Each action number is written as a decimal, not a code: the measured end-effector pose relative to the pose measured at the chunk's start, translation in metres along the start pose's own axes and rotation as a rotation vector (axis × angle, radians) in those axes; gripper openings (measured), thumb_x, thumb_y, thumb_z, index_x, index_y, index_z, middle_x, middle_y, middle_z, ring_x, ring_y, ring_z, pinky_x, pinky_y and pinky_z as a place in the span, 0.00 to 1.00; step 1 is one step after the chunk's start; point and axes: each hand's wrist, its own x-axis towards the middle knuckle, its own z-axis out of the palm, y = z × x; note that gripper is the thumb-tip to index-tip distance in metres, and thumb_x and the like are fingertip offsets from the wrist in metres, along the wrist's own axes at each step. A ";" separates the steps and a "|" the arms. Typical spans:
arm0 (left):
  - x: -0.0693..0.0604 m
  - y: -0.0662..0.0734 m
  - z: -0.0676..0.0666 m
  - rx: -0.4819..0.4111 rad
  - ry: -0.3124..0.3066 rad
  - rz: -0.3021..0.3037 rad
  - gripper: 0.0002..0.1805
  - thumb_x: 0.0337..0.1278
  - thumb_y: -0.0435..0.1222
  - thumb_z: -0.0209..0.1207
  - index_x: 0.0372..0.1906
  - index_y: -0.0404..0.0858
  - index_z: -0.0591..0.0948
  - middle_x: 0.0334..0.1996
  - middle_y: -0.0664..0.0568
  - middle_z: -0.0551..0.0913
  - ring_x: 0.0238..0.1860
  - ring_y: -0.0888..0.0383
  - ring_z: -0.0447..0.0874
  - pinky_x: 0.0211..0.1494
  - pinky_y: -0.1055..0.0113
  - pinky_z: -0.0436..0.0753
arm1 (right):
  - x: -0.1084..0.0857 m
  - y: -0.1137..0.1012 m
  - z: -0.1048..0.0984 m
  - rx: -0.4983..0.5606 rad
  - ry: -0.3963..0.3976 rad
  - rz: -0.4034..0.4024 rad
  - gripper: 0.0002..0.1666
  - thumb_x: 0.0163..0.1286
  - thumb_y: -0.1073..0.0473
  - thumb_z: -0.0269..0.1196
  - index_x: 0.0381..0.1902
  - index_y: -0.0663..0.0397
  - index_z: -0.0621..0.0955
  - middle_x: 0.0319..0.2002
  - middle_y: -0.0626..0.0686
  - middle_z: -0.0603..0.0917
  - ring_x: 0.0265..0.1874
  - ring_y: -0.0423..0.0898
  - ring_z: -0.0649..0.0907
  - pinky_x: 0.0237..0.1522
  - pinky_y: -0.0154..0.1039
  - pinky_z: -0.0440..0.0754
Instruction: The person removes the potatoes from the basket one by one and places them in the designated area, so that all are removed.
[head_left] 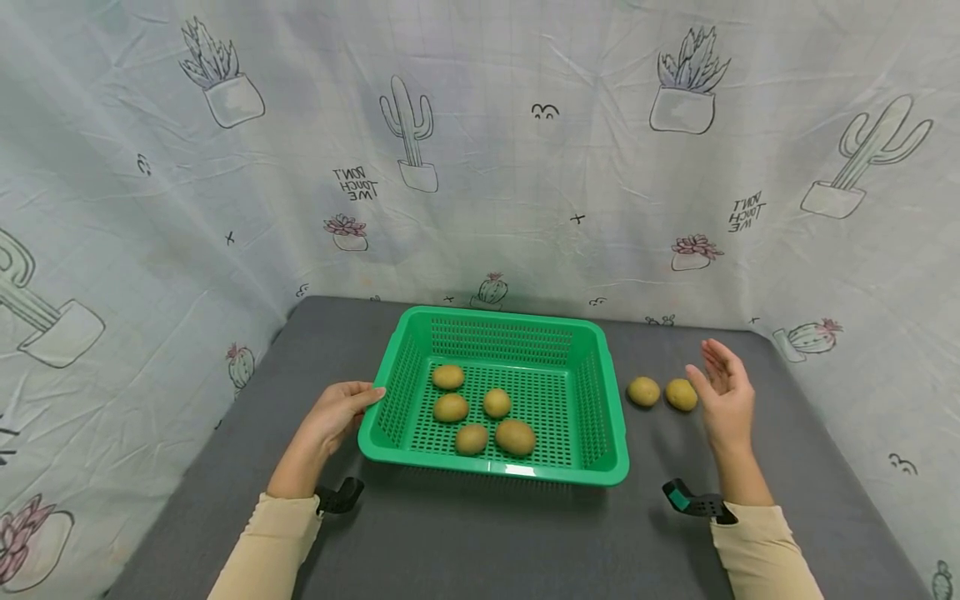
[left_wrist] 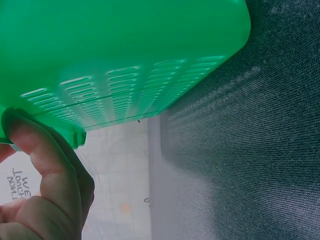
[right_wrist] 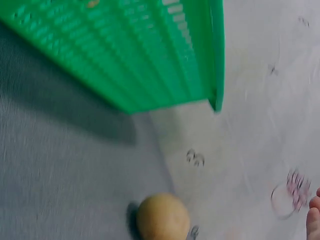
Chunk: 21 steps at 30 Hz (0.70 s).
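A green plastic basket point(head_left: 491, 467) stands on the grey table with several potatoes inside, among them a larger one point(head_left: 515, 437). My left hand point(head_left: 335, 414) grips its left rim, thumb on top and fingers underneath; in the left wrist view the curled fingers point(left_wrist: 55, 175) hold the basket's edge point(left_wrist: 125, 45). Right of the basket lie two potatoes, one point(head_left: 643, 392) nearer the basket and one point(head_left: 682, 395) beside my right hand point(head_left: 726, 404). That hand is raised with fingers extended and holds nothing. The right wrist view shows one potato point(right_wrist: 163, 218) and a few fingertips point(right_wrist: 314, 217).
A pale curtain point(head_left: 495, 167) printed with cacti and plant pots hangs behind and along both sides of the grey table point(head_left: 480, 542). Each wrist wears a black strap mount, the left one point(head_left: 341, 495) near the basket's front left corner.
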 end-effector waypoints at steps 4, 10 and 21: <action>0.000 0.000 0.000 -0.006 -0.005 0.002 0.25 0.69 0.38 0.52 0.60 0.22 0.67 0.26 0.58 0.77 0.24 0.67 0.75 0.32 0.71 0.77 | -0.001 -0.012 0.011 0.050 -0.065 -0.059 0.29 0.62 0.79 0.57 0.62 0.74 0.68 0.55 0.52 0.76 0.58 0.43 0.73 0.61 0.27 0.66; 0.000 -0.001 0.000 -0.003 -0.010 0.003 0.26 0.69 0.39 0.52 0.61 0.22 0.67 0.26 0.58 0.77 0.23 0.67 0.74 0.31 0.72 0.77 | -0.001 -0.024 0.024 0.152 -0.201 -0.170 0.29 0.61 0.82 0.55 0.62 0.80 0.64 0.57 0.54 0.75 0.59 0.44 0.73 0.62 0.28 0.66; 0.000 -0.001 0.001 0.012 -0.004 0.008 0.25 0.69 0.39 0.52 0.59 0.23 0.69 0.27 0.58 0.77 0.25 0.67 0.75 0.34 0.71 0.78 | 0.006 -0.038 0.047 0.226 -0.300 -0.248 0.29 0.61 0.82 0.54 0.62 0.79 0.66 0.58 0.60 0.74 0.60 0.48 0.72 0.63 0.31 0.66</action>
